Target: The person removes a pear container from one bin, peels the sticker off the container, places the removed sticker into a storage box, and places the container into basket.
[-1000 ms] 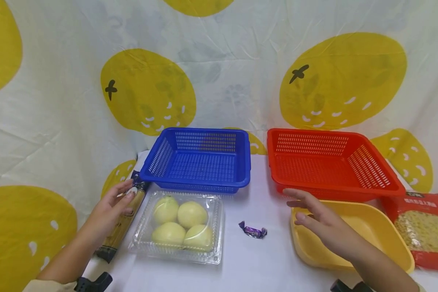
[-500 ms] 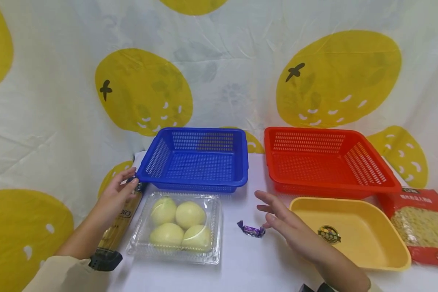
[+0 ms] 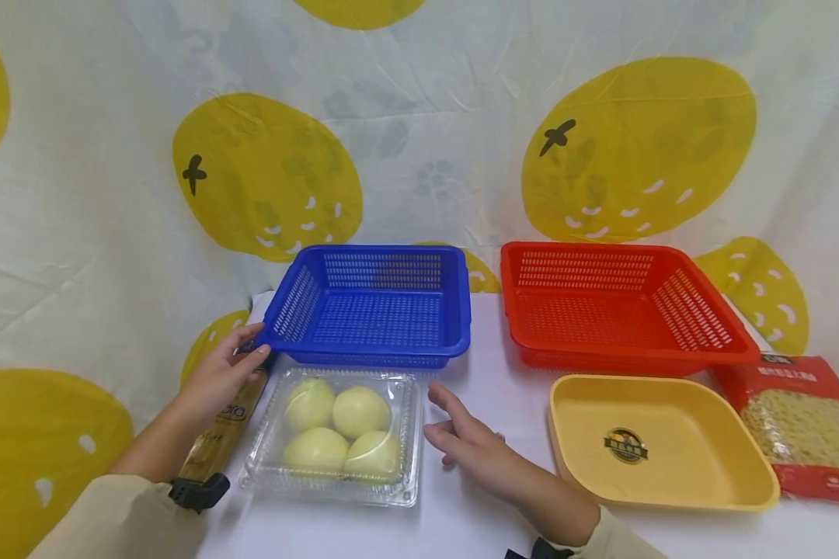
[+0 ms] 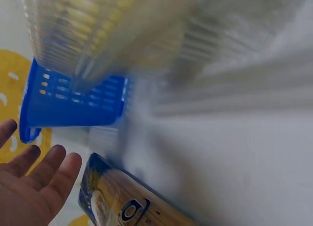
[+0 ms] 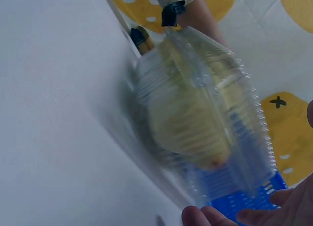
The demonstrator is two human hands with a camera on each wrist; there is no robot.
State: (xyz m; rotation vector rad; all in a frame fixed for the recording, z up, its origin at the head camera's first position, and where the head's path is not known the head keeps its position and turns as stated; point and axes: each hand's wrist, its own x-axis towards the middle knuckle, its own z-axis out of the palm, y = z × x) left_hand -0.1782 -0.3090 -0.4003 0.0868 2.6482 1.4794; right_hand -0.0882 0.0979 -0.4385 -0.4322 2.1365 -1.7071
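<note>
A clear plastic clamshell box [image 3: 404, 497] with several pale yellow round fruits [image 3: 361, 411] sits on the white table, lid down. Just off its right side, my right hand [image 3: 478, 450] hovers with fingers stretched toward it. My left hand [image 3: 217, 384] is to the left of the box, fingers loosely extended and holding nothing, over a long gold packet [image 3: 213, 446] with dark ends. In the left wrist view those fingers [image 4: 61, 174] stand apart from the packet [image 4: 132, 201]. A purple-wrapped candy is almost wholly covered by my right hand in the head view.
A blue basket [image 3: 374, 349] stands behind the clamshell, and a red basket [image 3: 622, 353] to its right. In front of the red one lies a yellow tray [image 3: 699, 450]. A red packet [image 3: 800, 427] with a see-through window is at the far right. A fruit-printed cloth [image 3: 433, 155] hangs behind.
My right hand has swept left from over the yellow tray, past the candy, to the right side of the clamshell. My left hand has shifted only slightly; the view has turned a little right.
</note>
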